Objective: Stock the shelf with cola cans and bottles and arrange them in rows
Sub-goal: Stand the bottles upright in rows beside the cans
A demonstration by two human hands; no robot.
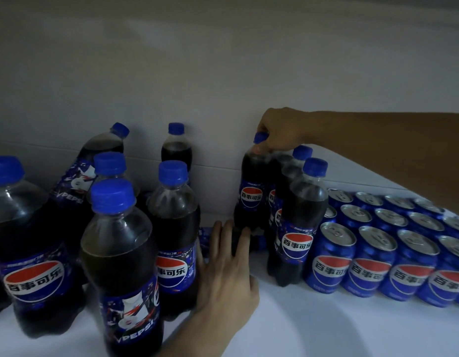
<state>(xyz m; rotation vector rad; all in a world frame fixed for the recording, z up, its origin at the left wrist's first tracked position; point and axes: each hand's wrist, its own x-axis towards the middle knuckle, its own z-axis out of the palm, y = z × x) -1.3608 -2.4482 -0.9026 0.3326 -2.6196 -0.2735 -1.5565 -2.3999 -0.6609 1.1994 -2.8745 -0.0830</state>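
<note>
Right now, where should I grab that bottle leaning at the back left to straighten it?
Likely by the neck just under its cap, coming from above: the leaning bottle has upright bottles standing in front of its body, leaving only the top free.

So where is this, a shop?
Likely a shop or stockroom: a white shelf holds neat rows of blue cola cans and crowded cola bottles, and the right hand grips one bottle by its cap.

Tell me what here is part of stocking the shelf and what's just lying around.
Job: right hand gripping the back bottle by its cap; left hand, fingers straight; left bottle group; can rows; shelf.
Lying about: nothing loose; only the back wall.
</note>
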